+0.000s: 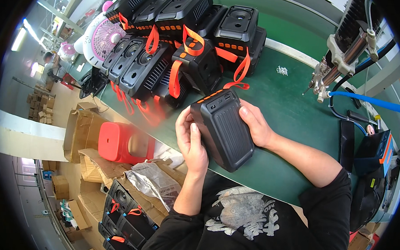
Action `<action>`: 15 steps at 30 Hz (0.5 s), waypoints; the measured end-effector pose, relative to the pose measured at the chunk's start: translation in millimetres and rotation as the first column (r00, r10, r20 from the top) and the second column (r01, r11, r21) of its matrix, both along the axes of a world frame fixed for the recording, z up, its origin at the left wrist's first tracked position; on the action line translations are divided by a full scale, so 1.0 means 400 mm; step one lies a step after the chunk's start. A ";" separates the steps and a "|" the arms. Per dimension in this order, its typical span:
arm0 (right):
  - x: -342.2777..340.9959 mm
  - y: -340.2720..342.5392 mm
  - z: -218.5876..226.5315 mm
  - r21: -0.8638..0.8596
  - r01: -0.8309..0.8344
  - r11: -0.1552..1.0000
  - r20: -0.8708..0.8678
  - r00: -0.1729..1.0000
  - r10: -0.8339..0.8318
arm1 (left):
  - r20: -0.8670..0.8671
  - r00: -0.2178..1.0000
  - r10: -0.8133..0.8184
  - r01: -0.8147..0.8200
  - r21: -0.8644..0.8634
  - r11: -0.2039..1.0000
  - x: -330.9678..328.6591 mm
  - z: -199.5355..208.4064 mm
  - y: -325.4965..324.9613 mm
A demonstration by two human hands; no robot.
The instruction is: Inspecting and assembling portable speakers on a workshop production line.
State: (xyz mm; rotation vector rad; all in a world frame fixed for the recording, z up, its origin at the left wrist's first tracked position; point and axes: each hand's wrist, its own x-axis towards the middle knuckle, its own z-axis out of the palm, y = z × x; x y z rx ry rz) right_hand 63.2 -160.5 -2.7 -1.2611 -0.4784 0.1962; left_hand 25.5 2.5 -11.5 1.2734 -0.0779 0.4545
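Between both hands I hold a black portable speaker (228,132) tilted over the front edge of the green table. Its ribbed panel faces up, and a row of orange buttons and some ports run along the far end. My left hand (192,144) is closed against its left side, the thumb standing up along it. My right hand (256,125) grips the right side, its thumb near the upper corner and the other fingers hidden behind. An orange strap (241,75) shows just beyond the speaker's far end. Right behind it stands another speaker (202,65) with an orange strap.
More speakers (142,72) are stacked at the back left beside a pink-and-white fan (104,38). Small screws (282,70) lie in a pile on the green table (293,110). A screwdriving machine (325,78) hangs at right. A red stool (115,142) and a carton of speaker parts (90,163) stand lower left.
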 end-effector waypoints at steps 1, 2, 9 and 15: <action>0.000 -0.001 0.001 -0.010 -0.006 1.000 -0.005 1.000 0.006 | 0.009 1.000 -0.009 0.009 0.000 1.000 0.000 0.000 0.000; -0.001 -0.002 0.001 -0.017 -0.014 1.000 -0.011 1.000 0.014 | 0.020 1.000 -0.018 0.018 -0.001 1.000 0.000 0.001 0.001; -0.004 -0.002 -0.001 -0.076 -0.004 0.997 0.005 1.000 0.004 | 0.050 0.997 -0.053 0.051 0.039 0.998 -0.002 0.004 0.005; 0.008 0.012 -0.010 -0.153 0.105 0.983 0.303 0.951 -0.054 | 0.067 0.983 -0.172 0.170 0.044 0.985 0.003 0.008 -0.001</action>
